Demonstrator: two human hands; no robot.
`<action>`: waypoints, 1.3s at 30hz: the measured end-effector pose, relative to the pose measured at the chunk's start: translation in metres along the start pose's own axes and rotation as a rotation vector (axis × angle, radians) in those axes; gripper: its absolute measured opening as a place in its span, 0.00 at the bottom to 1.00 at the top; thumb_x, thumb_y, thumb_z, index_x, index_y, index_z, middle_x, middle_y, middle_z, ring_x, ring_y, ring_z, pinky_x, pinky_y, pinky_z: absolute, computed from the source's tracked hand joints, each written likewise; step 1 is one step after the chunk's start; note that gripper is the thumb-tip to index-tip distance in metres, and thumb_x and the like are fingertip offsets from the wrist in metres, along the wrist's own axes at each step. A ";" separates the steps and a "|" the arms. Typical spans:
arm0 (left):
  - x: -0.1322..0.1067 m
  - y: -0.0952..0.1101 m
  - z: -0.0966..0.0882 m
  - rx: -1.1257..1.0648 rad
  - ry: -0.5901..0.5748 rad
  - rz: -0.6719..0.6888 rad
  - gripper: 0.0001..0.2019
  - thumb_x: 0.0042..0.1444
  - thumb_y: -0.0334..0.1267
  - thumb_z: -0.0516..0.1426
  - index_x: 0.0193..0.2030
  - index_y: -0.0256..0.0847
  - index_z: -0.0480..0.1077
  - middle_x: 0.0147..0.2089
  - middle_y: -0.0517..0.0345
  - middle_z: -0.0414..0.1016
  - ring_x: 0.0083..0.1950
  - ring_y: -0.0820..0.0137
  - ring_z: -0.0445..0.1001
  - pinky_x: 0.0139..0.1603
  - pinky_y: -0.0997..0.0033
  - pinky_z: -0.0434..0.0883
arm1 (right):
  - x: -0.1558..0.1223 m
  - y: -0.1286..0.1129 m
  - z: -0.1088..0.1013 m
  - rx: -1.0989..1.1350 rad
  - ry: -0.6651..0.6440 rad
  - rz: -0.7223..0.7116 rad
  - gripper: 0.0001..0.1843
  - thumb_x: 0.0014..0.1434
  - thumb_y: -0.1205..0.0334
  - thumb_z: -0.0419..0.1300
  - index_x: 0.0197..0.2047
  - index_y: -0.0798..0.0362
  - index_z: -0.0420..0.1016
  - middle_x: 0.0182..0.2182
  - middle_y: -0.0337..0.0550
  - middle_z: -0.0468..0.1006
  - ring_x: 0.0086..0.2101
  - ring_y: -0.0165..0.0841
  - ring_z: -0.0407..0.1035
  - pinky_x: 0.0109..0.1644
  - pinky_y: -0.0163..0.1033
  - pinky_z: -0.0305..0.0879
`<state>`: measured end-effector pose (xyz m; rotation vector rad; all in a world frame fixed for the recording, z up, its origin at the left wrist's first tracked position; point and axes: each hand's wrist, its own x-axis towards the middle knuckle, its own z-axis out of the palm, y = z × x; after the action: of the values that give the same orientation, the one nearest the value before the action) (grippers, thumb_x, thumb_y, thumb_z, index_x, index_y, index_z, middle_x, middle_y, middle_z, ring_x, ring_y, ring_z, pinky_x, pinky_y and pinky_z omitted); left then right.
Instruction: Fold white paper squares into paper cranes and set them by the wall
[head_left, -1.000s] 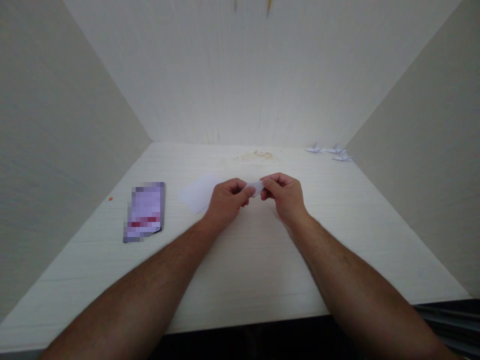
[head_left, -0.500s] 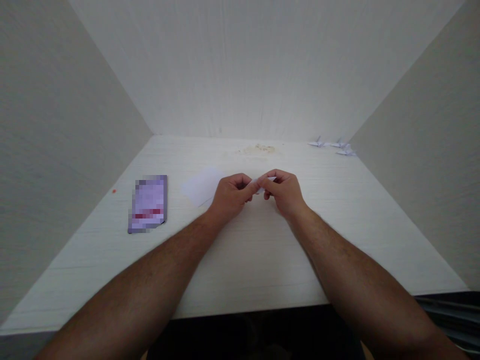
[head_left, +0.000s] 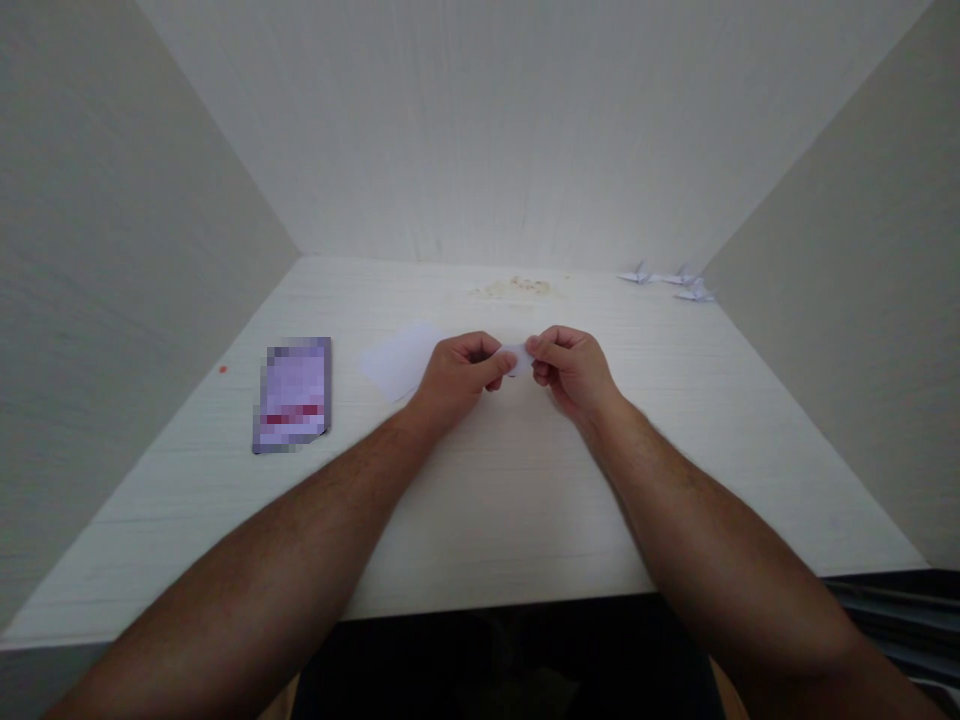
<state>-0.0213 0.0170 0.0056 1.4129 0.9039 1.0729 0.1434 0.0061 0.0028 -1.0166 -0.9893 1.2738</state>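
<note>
Small piece [head_left: 519,361]: matt paper. Flat sheet [head_left: 397,362]: smooth matt paper. Tabletop [head_left: 495,510]: wood-like streaks, dull finish.

Small white paper [head_left: 519,362] partly covered by fingers of left hand [head_left: 466,372] and right hand [head_left: 576,368]; folds can't be made out. Right part of white sheet [head_left: 397,362] hidden behind left hand. Purple item [head_left: 294,390] pixelated, markings unreadable. Forearms [head_left: 247,560] cut off by bottom edge. Far-corner paper pieces [head_left: 639,276] too small for detail.
</note>
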 end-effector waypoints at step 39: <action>0.002 0.007 0.001 0.070 0.055 -0.081 0.13 0.50 0.45 0.64 0.25 0.37 0.71 0.18 0.64 0.66 0.20 0.79 0.58 0.23 0.75 0.55 | 0.004 0.007 -0.004 -0.025 0.051 -0.114 0.12 0.44 0.62 0.71 0.21 0.51 0.71 0.15 0.31 0.71 0.15 0.22 0.58 0.19 0.32 0.51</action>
<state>-0.0197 0.0172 0.0125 1.3983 1.0382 1.0321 0.1455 0.0096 -0.0047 -0.9929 -1.0115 1.1396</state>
